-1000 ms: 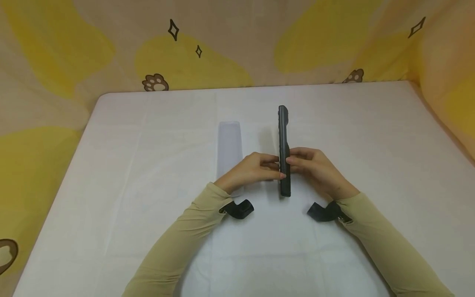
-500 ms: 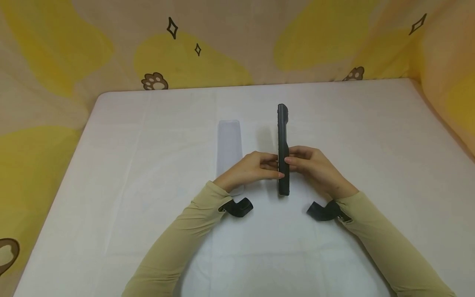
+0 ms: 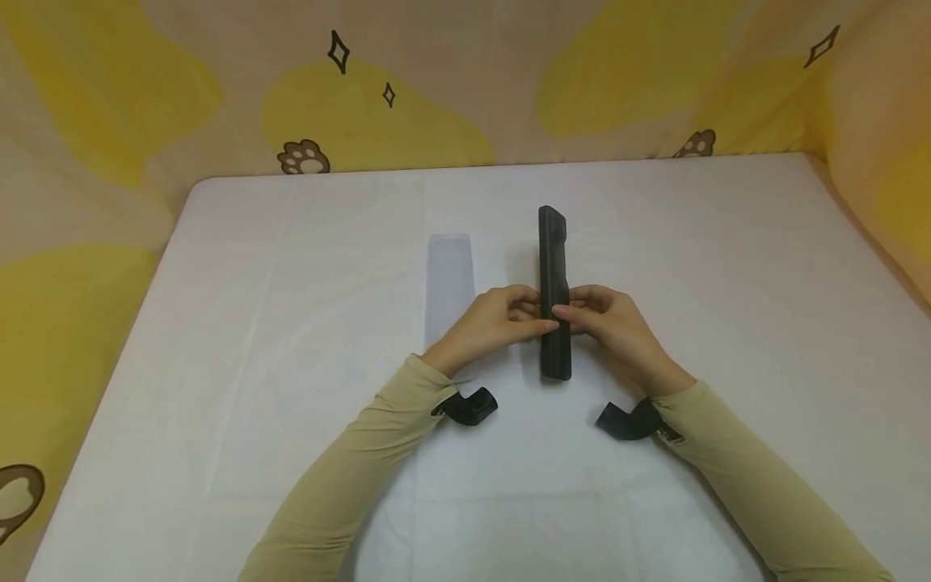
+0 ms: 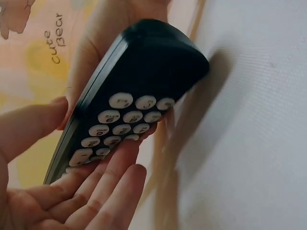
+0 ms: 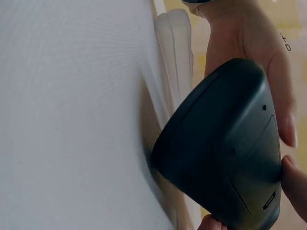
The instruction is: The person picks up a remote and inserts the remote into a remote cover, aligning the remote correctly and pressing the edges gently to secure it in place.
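Note:
A black remote control (image 3: 553,259) stands on its long edge above the white tabletop, held from both sides near its lower half. My left hand (image 3: 502,318) grips its left side, thumb on the upper edge. My right hand (image 3: 617,326) pinches the opposite side, thumb also on top. In the left wrist view, the remote's button face (image 4: 158,62) shows rows of pale round buttons, with my left fingers lying against them. The right wrist view gives the remote's plain back (image 5: 216,139), which has a cover outline and a small slot.
A clear, whitish long sleeve or case (image 3: 449,283) lies flat left of the remote, partly hidden behind my left hand. Black wrist mounts (image 3: 471,406) stick out from both cuffs. A yellow patterned cloth (image 3: 436,81) rises behind the table's far edge.
The remote has rolled slightly, so more of its back faces upward. My left hand has shifted a little away from me, and both hands keep their hold.

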Tool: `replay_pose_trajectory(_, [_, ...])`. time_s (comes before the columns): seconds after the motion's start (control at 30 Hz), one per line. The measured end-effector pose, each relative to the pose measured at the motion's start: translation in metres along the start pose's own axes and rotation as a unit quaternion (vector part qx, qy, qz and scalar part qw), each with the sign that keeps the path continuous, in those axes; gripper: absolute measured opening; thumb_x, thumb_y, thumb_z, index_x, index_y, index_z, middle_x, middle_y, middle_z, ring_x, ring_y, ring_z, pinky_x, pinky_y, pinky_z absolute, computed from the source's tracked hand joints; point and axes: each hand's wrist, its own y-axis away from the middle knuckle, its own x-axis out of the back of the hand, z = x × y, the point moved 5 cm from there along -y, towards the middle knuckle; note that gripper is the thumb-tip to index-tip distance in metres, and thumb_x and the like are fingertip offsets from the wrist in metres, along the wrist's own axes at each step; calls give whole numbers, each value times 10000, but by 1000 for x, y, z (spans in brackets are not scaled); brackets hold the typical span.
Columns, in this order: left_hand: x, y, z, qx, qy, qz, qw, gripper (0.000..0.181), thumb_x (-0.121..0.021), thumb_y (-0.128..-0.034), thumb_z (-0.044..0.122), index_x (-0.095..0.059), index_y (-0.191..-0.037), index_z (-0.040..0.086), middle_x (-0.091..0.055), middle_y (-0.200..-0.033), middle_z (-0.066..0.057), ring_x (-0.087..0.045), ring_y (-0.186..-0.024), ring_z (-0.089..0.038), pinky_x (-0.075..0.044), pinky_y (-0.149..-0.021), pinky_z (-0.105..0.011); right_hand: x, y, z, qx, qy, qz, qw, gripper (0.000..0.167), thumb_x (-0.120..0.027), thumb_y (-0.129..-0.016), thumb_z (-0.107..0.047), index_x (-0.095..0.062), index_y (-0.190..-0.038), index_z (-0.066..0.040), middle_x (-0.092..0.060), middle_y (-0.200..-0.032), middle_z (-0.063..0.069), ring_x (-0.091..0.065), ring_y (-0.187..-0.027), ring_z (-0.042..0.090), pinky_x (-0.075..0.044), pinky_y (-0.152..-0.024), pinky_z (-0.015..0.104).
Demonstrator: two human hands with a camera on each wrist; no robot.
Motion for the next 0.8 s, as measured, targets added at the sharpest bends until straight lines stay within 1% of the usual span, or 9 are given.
replay_pose_trajectory(0.13, [1, 0, 1, -5, -162, 140, 9998, 329, -712, -850, 163, -594, -1096, -22, -682, -987, -115, -665, -874, -133, -492, -781, -219, -1, 2, -1, 20, 127, 84, 9999, 447, -683, -876, -207, -520, -1184, 73, -621, -968, 66, -617, -867, 161, -500, -808, 265])
replay_pose_trajectory(0.23, [2, -1, 0, 9, -194, 191, 9996, 316, -708, -848, 129, -594, -1089, -38, -680, -990, -138, -666, -886, -160, -496, -783, -222, -1, 1, 0, 32, 62, 77, 9999, 435, -680, -877, -189, -518, -1185, 72, -606, -977, 83, -604, -880, 166, -509, -808, 274])
replay_pose_trajectory(0.37, [3, -2, -2, 69, -214, 137, 9997, 323, -691, -860, 112, -584, -1117, -50, -673, -1017, -156, -666, -914, -181, -499, -797, -231, 0, 0, 1, 43, -17, 33, 10000, 427, -664, -883, -155, -501, -1193, 89, -588, -990, 96, -592, -892, 160, -516, -806, 269])
replay_pose_trajectory(0.5, [4, -4, -5, 141, -247, 79, 9996, 324, -680, -868, 106, -581, -1132, -54, -672, -1027, -162, -667, -922, -185, -500, -800, -233, 1, 0, 1, 23, 55, 66, 10000, 415, -649, -884, -121, -491, -1203, 92, -581, -990, 92, -583, -888, 149, -514, -797, 252])
replay_pose_trajectory(0.7, [6, -5, -8, 191, -431, 84, 9989, 267, -689, -862, 108, -610, -1065, -47, -688, -973, -153, -675, -866, -171, -483, -727, -201, 2, 0, 1, 2, 158, 150, 9998, 402, -646, -870, -94, -491, -1196, 84, -581, -972, 90, -573, -881, 144, -505, -791, 238])
replay_pose_trajectory(0.8, [7, -6, -10, 251, -555, 189, 9980, 267, -696, -860, 120, -622, -1063, -36, -694, -951, -134, -669, -824, -146, -474, -701, -190, 2, 0, 1, 17, 181, 177, 9997, 398, -651, -867, -84, -493, -1189, 88, -590, -969, 93, -581, -876, 140, -512, -787, 241])
